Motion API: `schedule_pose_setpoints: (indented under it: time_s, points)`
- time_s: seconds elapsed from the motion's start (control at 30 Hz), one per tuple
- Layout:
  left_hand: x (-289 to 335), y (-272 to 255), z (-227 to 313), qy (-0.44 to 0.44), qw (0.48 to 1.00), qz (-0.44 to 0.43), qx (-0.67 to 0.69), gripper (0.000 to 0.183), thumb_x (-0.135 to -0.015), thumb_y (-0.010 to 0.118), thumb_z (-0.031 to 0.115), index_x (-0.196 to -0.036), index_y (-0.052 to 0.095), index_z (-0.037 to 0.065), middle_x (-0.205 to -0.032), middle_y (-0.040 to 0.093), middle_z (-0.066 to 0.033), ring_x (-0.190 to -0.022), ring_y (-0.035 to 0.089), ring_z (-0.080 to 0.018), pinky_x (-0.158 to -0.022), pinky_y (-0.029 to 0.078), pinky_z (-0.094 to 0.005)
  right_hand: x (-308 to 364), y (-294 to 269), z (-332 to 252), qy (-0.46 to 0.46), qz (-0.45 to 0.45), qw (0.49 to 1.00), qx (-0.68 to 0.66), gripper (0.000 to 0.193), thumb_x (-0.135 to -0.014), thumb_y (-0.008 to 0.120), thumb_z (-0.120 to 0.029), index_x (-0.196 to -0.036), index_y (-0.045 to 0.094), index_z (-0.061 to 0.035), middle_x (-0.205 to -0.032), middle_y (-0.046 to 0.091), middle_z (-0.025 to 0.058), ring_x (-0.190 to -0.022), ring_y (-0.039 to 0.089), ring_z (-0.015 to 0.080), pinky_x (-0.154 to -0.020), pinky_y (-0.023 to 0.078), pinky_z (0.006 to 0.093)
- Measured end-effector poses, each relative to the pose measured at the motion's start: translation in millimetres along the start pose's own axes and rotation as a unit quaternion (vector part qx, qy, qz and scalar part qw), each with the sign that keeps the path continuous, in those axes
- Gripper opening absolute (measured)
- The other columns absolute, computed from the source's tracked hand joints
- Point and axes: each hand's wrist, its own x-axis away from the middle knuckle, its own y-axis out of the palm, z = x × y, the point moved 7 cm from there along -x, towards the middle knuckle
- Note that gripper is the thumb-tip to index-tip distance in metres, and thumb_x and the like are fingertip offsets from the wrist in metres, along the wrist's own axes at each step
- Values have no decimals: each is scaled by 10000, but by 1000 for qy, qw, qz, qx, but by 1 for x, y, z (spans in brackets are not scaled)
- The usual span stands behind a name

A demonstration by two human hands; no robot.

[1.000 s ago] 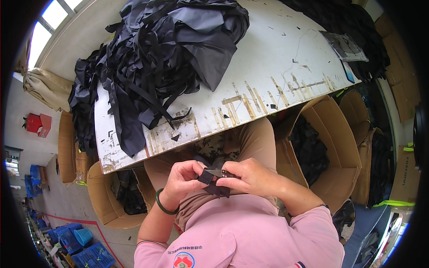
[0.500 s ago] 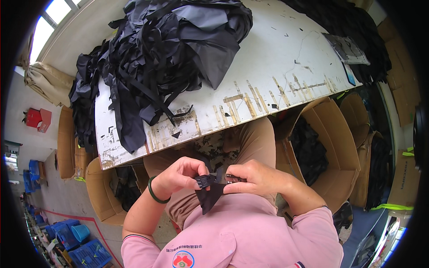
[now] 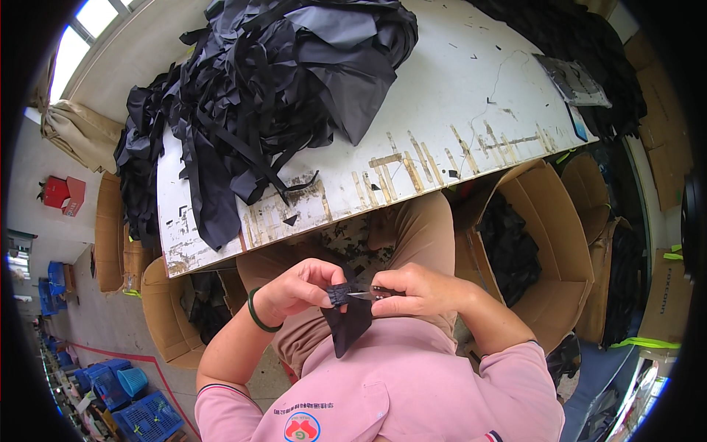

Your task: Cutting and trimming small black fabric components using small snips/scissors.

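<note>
My left hand (image 3: pixel 298 286) pinches the gathered upper edge of a small black fabric piece (image 3: pixel 346 329). Its pointed end hangs down in front of my shirt. In my right hand (image 3: pixel 421 289) is a pair of thread snips (image 3: pixel 361 296), the dark handle mostly covered by my fingers. Their silvery blades point left and meet the fabric close to my left fingertips. Whether the blades are closed is too small to make out. Both hands are above my lap, just short of the table's front edge.
A white table (image 3: pixel 434 96) with tape marks stands ahead, bearing a large heap of black fabric (image 3: pixel 265 96) at its left. An open cardboard box (image 3: pixel 552 236) with black pieces is at my right, another box (image 3: pixel 166 317) at my left. Blue crates (image 3: pixel 147 420) sit far left.
The snips have moved left, and their blades now reach the gathered fabric edge beside my left fingers. My left hand keeps its pinch on the fabric piece.
</note>
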Motion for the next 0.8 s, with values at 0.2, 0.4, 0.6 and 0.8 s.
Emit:
schedule_pose_setpoints:
  time_s: [0.2,0.4,0.6,0.8]
  points:
    - [-2,3,-6,-20,1000,-14,-18,178,-717,671,2,-884,631,-44,-864,689,-122,-790,647,-159,-779,482,-251,0,0,0,16,-20,1000,17,307,-888,660,-315,-896,587,-17,-653,558,101,-581,545,203,-552,430,332]
    - [-3,6,-10,-53,998,-35,-26,176,-721,665,-10,-891,636,-46,-876,691,-109,-800,644,-150,-792,479,-254,-2,-2,-7,-12,-25,995,94,325,-866,676,-344,-860,582,-32,-620,557,113,-547,555,284,-522,430,356]
    - [-4,13,-10,-71,996,-52,-27,163,-727,652,-23,-887,634,-49,-882,690,-110,-817,648,-148,-803,485,-251,-5,-1,-11,-47,-22,991,122,321,-867,670,-348,-809,573,-47,-586,544,115,-531,550,315,-501,418,378]
    - [-4,12,-14,-91,994,-52,-34,157,-730,652,-20,-884,635,-44,-883,690,-111,-825,651,-154,-812,489,-255,-4,-2,-10,-53,-21,991,125,326,-871,659,-364,-801,573,-57,-592,549,116,-535,557,315,-496,411,383]
